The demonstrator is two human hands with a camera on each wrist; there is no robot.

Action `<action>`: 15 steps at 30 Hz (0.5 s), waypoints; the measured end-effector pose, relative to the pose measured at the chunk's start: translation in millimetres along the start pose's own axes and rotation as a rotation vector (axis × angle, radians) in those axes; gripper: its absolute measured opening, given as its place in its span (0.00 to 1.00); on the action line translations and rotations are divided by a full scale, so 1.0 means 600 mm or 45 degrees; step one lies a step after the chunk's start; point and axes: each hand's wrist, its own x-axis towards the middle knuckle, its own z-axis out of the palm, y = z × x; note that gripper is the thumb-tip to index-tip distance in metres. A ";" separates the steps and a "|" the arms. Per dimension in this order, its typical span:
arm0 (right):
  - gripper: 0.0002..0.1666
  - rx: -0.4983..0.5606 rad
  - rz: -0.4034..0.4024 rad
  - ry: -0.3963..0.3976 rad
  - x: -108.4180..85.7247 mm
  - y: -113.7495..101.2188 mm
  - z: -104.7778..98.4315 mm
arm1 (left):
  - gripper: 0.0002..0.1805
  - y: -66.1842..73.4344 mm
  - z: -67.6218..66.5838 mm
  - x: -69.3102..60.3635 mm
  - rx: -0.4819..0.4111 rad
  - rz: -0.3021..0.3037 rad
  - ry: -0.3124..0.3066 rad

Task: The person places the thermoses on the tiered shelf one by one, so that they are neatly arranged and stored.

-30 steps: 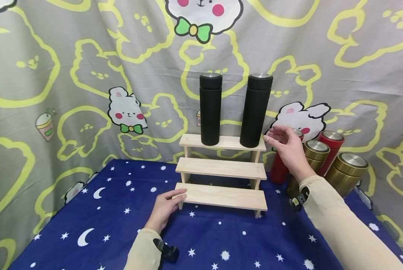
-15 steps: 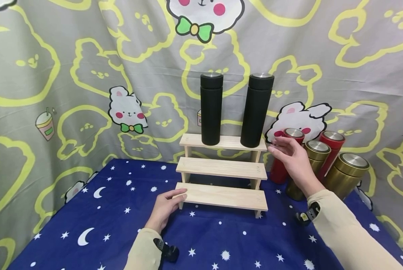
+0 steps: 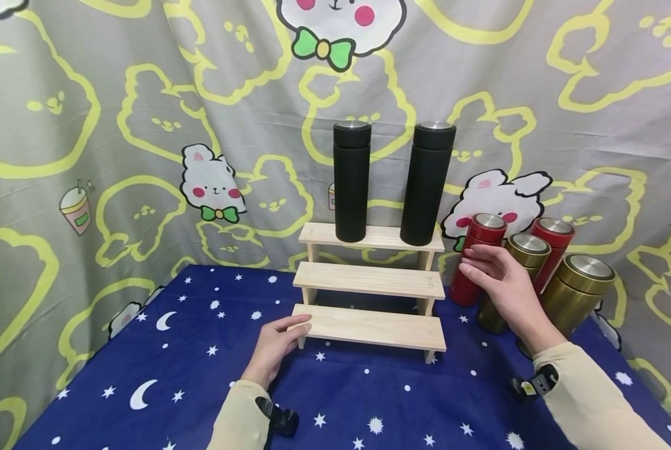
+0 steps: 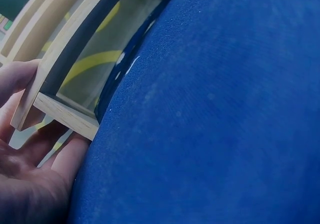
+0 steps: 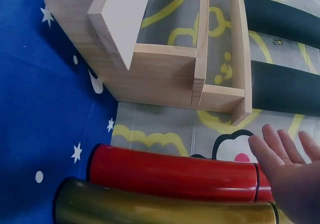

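Observation:
A three-step wooden rack (image 3: 369, 279) stands on the blue cloth. My left hand (image 3: 273, 350) grips the left end of its lowest step, thumb on top and fingers beneath, as the left wrist view shows. Two black bottles (image 3: 352, 181) (image 3: 427, 184) stand upright on the top step. My right hand (image 3: 501, 281), holding nothing, is in front of the near red bottle (image 3: 484, 231) in the head view, fingers extended; whether it touches the bottle I cannot tell. In the right wrist view that red bottle (image 5: 170, 174) lies beside the hand (image 5: 295, 174).
Another red bottle (image 3: 553, 234) and two gold bottles (image 3: 529, 247) (image 3: 583, 281) stand at the right, close together. The blue cloth (image 3: 195, 369) with white stars and moons covers the table. Behind hangs a grey curtain (image 3: 245, 125) with yellow outlines.
My right hand has moved right and down, away from the top step's right end to the near red bottle. The left hand keeps its hold on the lowest step.

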 end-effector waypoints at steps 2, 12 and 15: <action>0.31 0.017 0.008 0.006 -0.006 0.003 -0.002 | 0.17 0.000 0.000 -0.001 0.001 -0.002 0.002; 0.28 0.034 0.015 0.031 -0.035 0.008 -0.014 | 0.17 -0.001 0.001 -0.001 -0.010 0.010 -0.003; 0.26 0.070 0.018 0.058 -0.046 0.011 -0.020 | 0.17 0.000 0.001 -0.002 -0.007 0.011 -0.004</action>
